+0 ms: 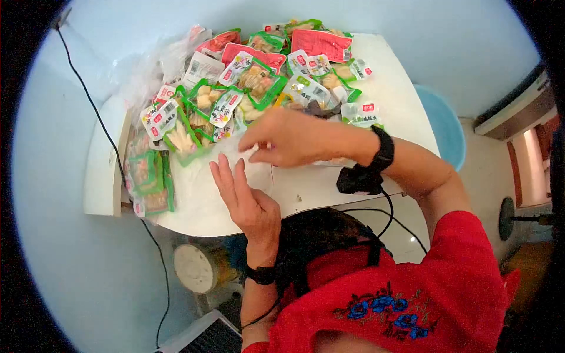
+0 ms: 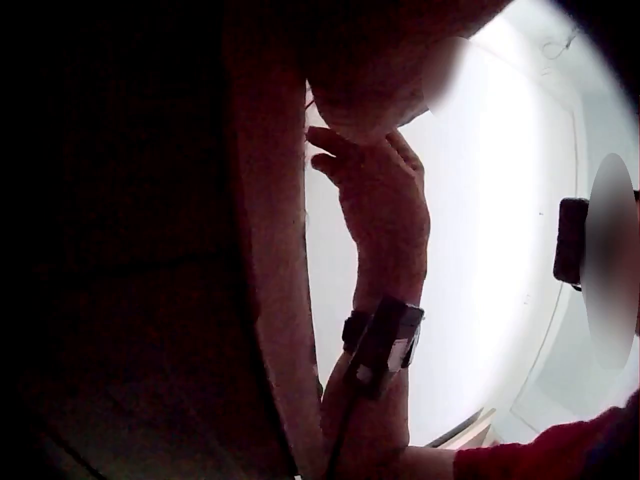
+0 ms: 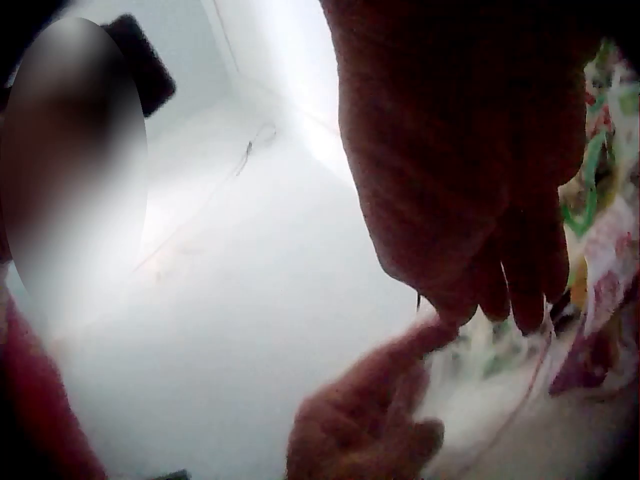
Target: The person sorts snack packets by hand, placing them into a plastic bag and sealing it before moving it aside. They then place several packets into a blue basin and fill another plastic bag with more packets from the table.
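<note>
My left hand (image 1: 252,209) is raised over the table's front part, fingers fairly straight and pointing away from me. Just beyond it, my right hand (image 1: 288,136) bends down with curled fingers and pinches a thin thread. In the right wrist view the reddish thread (image 3: 522,392) trails below the fingers of the right hand (image 3: 460,170). There the left hand (image 3: 365,420) reaches up, its index fingertip right at the right hand's fingertips. The left wrist view is dark; the right hand (image 2: 385,195) shows there with its fingertips near the left hand.
Packaged food pouches (image 1: 253,79) with green and red edges are heaped across the back of the white table (image 1: 218,220). More pouches (image 1: 150,182) lie at its left edge. A blue basin (image 1: 444,129) stands to the right; black cables (image 1: 106,132) hang on the left.
</note>
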The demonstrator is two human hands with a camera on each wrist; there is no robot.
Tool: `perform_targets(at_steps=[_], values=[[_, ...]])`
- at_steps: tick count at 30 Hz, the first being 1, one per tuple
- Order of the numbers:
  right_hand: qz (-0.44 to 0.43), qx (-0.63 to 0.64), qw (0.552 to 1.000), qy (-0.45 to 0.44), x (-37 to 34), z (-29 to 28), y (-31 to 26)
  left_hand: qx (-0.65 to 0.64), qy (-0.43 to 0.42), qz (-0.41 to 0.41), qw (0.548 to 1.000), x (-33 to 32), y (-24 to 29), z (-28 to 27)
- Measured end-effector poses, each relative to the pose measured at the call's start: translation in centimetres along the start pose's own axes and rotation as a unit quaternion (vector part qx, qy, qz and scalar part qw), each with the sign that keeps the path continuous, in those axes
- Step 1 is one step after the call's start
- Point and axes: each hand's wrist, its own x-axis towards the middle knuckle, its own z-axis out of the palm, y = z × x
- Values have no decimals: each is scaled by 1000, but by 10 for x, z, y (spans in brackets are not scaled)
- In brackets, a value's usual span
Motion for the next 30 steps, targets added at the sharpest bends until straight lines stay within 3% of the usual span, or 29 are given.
perform_targets(at_steps=[2, 6, 8, 11, 14, 18, 21, 25, 28, 30], values=[[8, 18, 1000, 12, 1, -30, -10, -8, -2, -7, 1000, 1, 0, 2], [78, -159, 983, 55, -12, -71, -7, -14, -18, -8, 1000, 2, 0, -1], [124, -231, 963, 54, -28, -88, -5, -16, -16, -11, 1000, 3, 1, 0], [225, -241, 944, 4, -58, -96, 12, -15, -13, -23, 1000, 2, 2, -2], [153, -340, 923, 96, -89, -75, 35, -18, -24, -21, 999, 2, 0, -4], [231, -263, 928, 124, -80, -66, 39, -26, -24, -28, 999, 0, -2, -5], [247, -274, 920, 133, -61, -71, 38, -29, -14, -45, 999, 2, 1, -7], [203, -241, 934, 169, -26, -76, 43, -12, -14, -40, 999, 1, 0, -7], [152, -253, 944, 147, 2, -69, 46, -21, -16, -44, 999, 1, -1, -8], [181, -246, 938, 166, 19, -59, 55, -15, -26, -39, 999, 1, -2, -8]])
